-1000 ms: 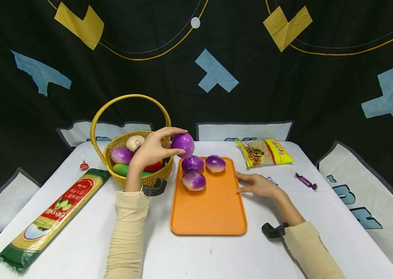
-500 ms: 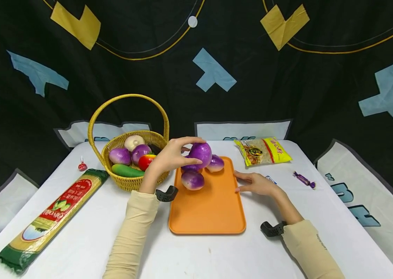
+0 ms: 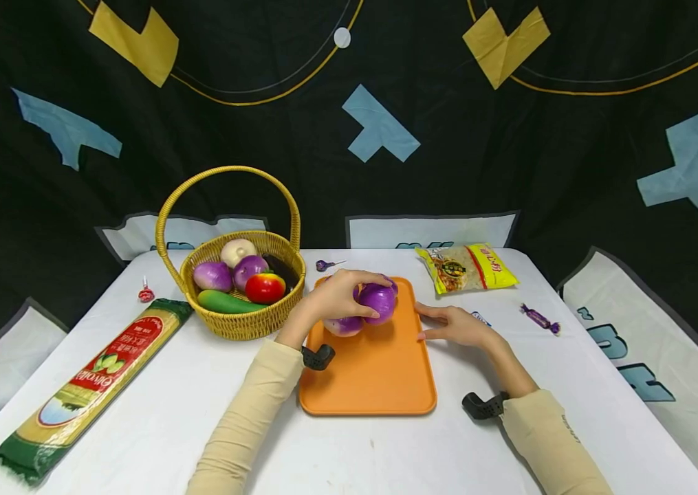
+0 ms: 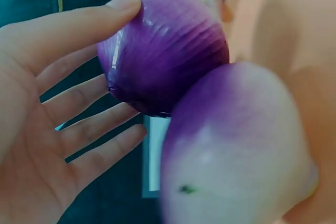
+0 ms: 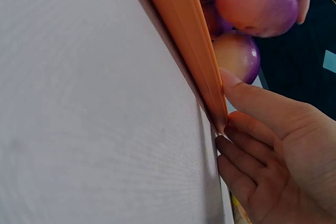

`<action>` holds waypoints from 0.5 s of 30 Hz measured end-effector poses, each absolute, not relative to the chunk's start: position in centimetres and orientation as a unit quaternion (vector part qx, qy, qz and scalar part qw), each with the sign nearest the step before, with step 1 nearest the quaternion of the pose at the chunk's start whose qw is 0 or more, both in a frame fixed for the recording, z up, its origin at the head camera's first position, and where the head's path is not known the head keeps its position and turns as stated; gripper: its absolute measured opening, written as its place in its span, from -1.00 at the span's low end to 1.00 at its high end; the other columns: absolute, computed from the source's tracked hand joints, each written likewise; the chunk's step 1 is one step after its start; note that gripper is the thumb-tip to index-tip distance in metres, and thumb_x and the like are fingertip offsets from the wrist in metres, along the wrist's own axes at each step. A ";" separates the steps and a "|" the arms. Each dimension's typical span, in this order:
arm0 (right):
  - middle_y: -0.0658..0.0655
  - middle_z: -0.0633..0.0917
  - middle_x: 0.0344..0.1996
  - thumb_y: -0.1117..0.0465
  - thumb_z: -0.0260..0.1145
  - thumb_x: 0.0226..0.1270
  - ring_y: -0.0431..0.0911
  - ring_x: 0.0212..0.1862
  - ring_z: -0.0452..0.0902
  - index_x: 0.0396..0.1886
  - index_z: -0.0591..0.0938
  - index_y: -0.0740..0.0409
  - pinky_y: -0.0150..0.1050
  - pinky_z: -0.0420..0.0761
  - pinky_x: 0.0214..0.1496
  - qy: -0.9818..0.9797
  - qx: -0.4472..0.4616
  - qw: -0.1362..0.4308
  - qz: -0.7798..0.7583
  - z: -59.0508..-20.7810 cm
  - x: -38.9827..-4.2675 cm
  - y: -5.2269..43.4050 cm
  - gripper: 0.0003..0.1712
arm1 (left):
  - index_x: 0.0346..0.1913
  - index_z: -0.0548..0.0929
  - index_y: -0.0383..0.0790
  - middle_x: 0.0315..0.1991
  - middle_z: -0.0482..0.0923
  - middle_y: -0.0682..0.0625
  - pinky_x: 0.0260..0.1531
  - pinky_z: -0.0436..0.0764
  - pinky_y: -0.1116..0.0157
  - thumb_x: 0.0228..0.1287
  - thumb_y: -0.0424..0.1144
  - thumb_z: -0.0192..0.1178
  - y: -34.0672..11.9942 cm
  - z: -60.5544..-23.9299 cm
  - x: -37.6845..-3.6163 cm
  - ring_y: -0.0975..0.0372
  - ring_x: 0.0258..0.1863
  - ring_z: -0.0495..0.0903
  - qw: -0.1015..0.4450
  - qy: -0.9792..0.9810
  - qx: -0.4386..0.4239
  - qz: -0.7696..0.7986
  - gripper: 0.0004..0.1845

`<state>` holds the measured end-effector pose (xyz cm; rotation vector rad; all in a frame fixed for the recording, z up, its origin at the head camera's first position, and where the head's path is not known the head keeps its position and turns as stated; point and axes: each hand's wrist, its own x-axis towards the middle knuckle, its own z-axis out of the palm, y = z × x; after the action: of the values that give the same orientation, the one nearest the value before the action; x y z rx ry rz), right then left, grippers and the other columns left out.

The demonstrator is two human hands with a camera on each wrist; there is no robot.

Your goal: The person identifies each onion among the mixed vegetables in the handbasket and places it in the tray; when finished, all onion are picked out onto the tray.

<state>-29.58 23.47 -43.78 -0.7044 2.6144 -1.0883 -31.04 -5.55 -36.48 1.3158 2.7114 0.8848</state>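
Observation:
My left hand (image 3: 355,290) grips a purple onion (image 3: 378,302) from above, low over the far end of the orange tray (image 3: 373,375). In the left wrist view the thumb and fingers (image 4: 79,24) wrap that onion (image 4: 163,45), which touches a purple-and-white onion (image 4: 236,150) lying on the tray. More onions on the tray (image 3: 344,326) are partly hidden behind the hand. My right hand (image 3: 448,324) lies flat on the table, straight fingertips (image 5: 236,85) against the tray's right rim (image 5: 178,24).
A yellow wicker basket (image 3: 234,324) left of the tray holds two purple onions, a garlic, a red fruit and a cucumber. A long pasta pack (image 3: 95,375) lies at the left, a yellow packet (image 3: 467,268) at the far right, wrapped candies (image 3: 539,318) nearby.
My left hand carried the purple onion from beside the basket rightwards and down to the tray, next to the other onions. The right hand stayed at the tray's edge.

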 end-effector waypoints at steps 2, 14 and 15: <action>0.11 0.31 0.39 0.00 0.37 0.27 0.10 0.40 0.18 0.40 0.33 0.19 0.06 0.15 0.41 0.889 -0.240 0.113 -0.372 -43.8 -29.6 23.5 -0.21 | 0.20 0.59 -0.07 0.16 0.55 -0.04 0.08 0.55 0.13 0.09 -0.15 0.45 -5.2 -36.8 -31.0 0.07 0.13 0.53 0.013 0.867 0.419 0.270 -0.44; 0.11 0.30 0.40 0.02 0.37 0.27 0.10 0.41 0.17 0.41 0.33 0.19 0.08 0.14 0.41 0.885 -0.240 0.119 -0.380 -44.0 -29.7 23.6 -0.22 | 0.29 0.52 -0.04 0.20 0.53 -0.03 0.15 0.50 0.15 0.14 -0.09 0.40 -4.5 -37.8 -31.0 0.08 0.16 0.51 0.057 0.880 0.407 0.237 -0.38; 0.11 0.30 0.40 0.02 0.37 0.27 0.10 0.41 0.17 0.41 0.33 0.20 0.07 0.14 0.42 0.885 -0.240 0.120 -0.382 -43.9 -29.7 23.6 -0.22 | 0.29 0.51 -0.06 0.19 0.53 -0.04 0.14 0.50 0.13 0.14 -0.10 0.40 -4.6 -37.7 -31.0 0.07 0.15 0.52 0.058 0.878 0.409 0.241 -0.39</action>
<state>-29.72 23.58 -43.94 -0.7006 2.5849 -1.1159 -31.03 -4.58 -37.74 1.2396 2.6604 0.7306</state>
